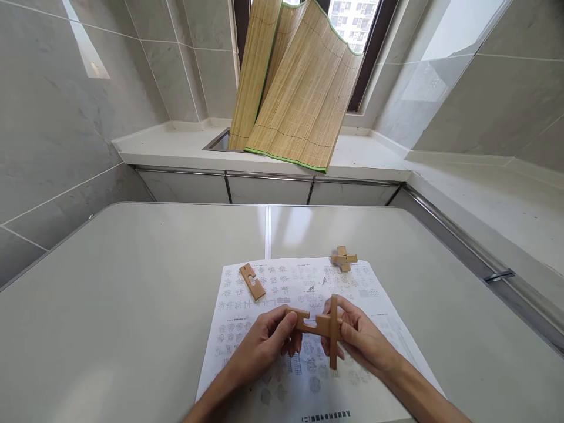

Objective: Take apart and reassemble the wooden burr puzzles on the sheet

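Note:
My left hand (pixel 274 336) pinches the left end of a notched wooden puzzle piece (pixel 314 324) between thumb and fingers. A second wooden puzzle piece (pixel 333 352) crosses it upright near its right end. Around that crossing my right hand (pixel 359 332) is closed, thumb in front and fingers partly hidden behind the wood. Both hands hover over a large printed sheet (pixel 315 385) of small puzzle drawings. Lying on the sheet's upper left is a loose notched wooden piece (pixel 248 274). A cross-shaped wooden assembly (pixel 343 259) sits at its upper right edge.
The sheet lies on a pale table (pixel 132 305) with a seam (pixel 267 232) down its middle. Beyond it stand a white ledge (pixel 176 144) and a bamboo mat (pixel 304 94) leaning at the window. A metal rail (pixel 458 232) runs along the right side.

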Available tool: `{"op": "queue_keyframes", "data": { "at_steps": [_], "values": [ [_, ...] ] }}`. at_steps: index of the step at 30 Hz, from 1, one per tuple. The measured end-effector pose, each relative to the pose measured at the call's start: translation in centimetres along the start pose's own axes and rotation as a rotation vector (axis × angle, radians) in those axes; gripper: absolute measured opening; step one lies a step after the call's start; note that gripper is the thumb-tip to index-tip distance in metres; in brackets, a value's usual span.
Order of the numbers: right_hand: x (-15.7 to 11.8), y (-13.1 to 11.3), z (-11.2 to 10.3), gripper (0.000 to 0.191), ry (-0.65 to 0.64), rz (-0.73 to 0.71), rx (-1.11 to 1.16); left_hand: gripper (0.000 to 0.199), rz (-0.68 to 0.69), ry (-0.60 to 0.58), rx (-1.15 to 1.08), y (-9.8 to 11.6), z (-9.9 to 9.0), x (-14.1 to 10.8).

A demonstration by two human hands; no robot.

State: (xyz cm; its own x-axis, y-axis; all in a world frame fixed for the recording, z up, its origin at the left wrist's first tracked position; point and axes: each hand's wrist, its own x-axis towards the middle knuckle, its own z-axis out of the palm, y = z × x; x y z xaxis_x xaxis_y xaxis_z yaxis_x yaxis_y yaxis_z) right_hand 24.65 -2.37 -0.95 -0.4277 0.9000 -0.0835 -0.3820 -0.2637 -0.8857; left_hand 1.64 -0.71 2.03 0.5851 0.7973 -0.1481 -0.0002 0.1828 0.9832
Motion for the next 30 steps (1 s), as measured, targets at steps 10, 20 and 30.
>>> {"op": "queue_keyframes", "data": {
  "at_steps": [10,20,30],
  "values": [
    [-0.1,0.3,-0.2,0.057,0.105,0.041,0.049,0.049,0.029,0.031,0.014,0.0,0.1,0.2],
    [0.0,-0.7,0.0,0.045,0.074,0.002,-0.064,0.051,0.066,0.096,0.007,-0.1,0.1,0.0],
    [0.8,-3.1,1.3,0.046,0.144,-0.019,-0.058,0.053,0.149,0.288,0.157,1.4,-3.0,-1.4]
  ]
}}
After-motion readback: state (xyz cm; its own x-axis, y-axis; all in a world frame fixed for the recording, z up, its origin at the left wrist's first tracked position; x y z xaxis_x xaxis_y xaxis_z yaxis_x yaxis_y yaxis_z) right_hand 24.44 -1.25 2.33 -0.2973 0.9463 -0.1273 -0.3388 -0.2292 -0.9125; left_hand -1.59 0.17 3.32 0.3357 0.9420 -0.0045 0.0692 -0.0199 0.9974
